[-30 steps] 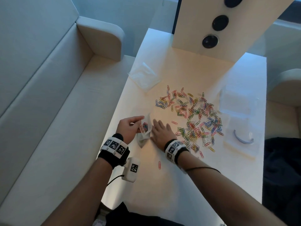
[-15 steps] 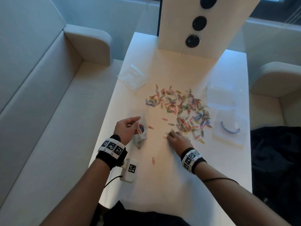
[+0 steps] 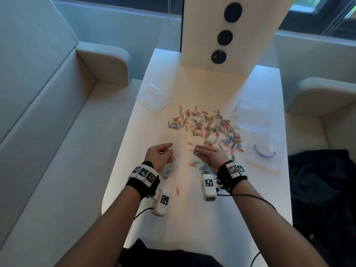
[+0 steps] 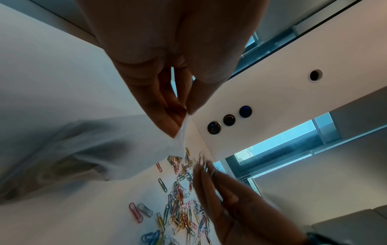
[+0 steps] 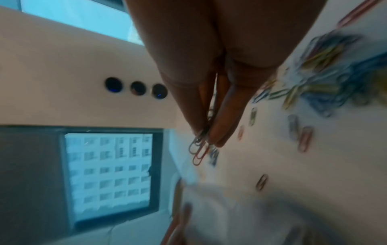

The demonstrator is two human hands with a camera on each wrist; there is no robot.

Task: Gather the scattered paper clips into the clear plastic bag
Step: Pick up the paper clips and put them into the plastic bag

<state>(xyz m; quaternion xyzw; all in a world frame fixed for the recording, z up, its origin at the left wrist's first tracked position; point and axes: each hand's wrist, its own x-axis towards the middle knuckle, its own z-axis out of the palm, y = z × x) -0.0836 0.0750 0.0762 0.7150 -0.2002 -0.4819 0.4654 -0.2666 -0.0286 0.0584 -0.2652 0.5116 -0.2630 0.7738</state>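
Many coloured paper clips lie scattered across the middle of the white table. My left hand pinches the top edge of a small clear plastic bag, which hangs below it near the table's left edge. In the left wrist view the left hand grips the bag by its rim. My right hand pinches several clips between thumb and fingertips, lifted just right of the bag. A single red clip lies nearer to me.
Other clear bags lie at the back left and right, the nearer right one holding a blue curved item. A white upright panel with round black sockets stands at the table's far end. Sofas flank the table.
My right hand left the near edge of the pile and rose with several clips pinched, moving left toward the bag. My left hand keeps holding the bag.
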